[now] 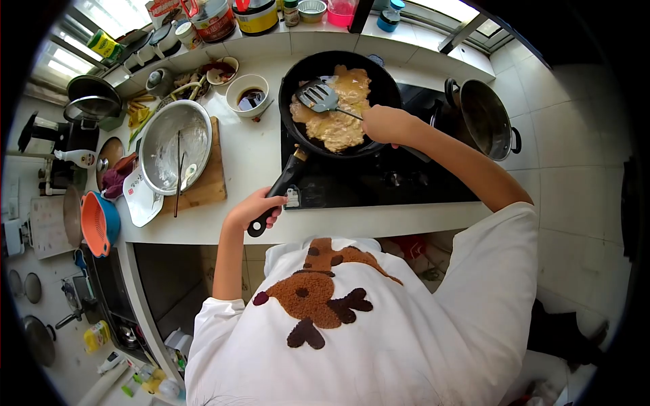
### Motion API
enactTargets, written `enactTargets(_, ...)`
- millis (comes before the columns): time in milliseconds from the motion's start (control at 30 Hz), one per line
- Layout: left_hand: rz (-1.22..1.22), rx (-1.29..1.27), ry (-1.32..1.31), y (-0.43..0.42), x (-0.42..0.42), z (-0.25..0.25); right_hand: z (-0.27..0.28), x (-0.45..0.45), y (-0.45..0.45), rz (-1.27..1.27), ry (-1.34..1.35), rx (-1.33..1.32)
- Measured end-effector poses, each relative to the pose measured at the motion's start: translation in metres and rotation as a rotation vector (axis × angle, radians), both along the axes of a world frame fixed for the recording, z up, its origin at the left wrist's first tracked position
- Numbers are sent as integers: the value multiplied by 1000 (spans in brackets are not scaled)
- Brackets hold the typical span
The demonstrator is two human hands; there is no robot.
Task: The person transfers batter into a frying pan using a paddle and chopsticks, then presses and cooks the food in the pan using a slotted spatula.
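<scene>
A black frying pan (292, 128) sits on the black stovetop (325, 189), its long handle pointing toward me. My left hand (257, 210) is wrapped around the end of that handle. In the pan lies a spread of pale, yellowish food (335, 128) in uneven pieces; I cannot tell exactly what it is. My right hand (389, 126) grips a slotted spatula (318, 97), its grey head resting on the left part of the food. Part of the spatula's handle is hidden by my right hand.
A black two-handled pot (484, 118) stands right of the pan. On the left, a large metal bowl (159, 162) with chopsticks and a spoon rests on a wooden cutting board (210, 183). A white bowl of dark sauce (247, 84) stands near the pan. Jars and cans (257, 19) line the back ledge.
</scene>
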State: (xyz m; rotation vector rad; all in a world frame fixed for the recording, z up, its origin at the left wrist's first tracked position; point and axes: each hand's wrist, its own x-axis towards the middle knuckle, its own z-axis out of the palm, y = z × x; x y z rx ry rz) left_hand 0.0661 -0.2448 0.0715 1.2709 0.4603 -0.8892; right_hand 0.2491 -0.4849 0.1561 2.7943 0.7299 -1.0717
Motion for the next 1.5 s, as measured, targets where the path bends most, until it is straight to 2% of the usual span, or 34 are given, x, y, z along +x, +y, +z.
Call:
enactTargets(67,0,3,-2,0,-1,0,-2,-5,-5,-46,-11,-24)
enactTargets(133,-1,4,-2,1,-1,-1,-9,-8,-13,12,1,-102)
enactTargets(200,-6,2,-3,1,-1,-2,10,-13,-17,-20,-25,-26)
enactTargets(267,-2,-9,-18,1,-2,-2,15,-3,-22,-85,88,-119)
enactTargets(400,16,19,-15,0,-2,-1,39,-5,-18,-114,84,-13)
enactTargets(433,11,5,-10,1,-2,-3,31,-7,-17,-40,61,-13)
enactTargets(600,5,10,7,0,-1,0,18,-15,-3,-33,26,88)
enactTargets(800,10,43,9,-3,-2,2,-2,-24,-14,-28,99,-66)
enactTargets(967,13,14,1,0,-2,-1,32,-18,-36,-159,243,-32)
enactTargets(1033,16,7,5,-1,-2,-1,39,-16,-47,-273,86,77)
enactTargets(1200,-5,18,19,-2,0,4,19,17,-58,-304,-31,166)
enactTargets(1333,1,11,10,-1,-1,-1,2,21,-51,-280,29,156)
enactTargets(1400,7,16,1,-1,-2,-1,-8,22,-56,-220,90,39)
enactTargets(1500,8,11,4,-1,-2,-1,-1,14,-64,-359,153,58)
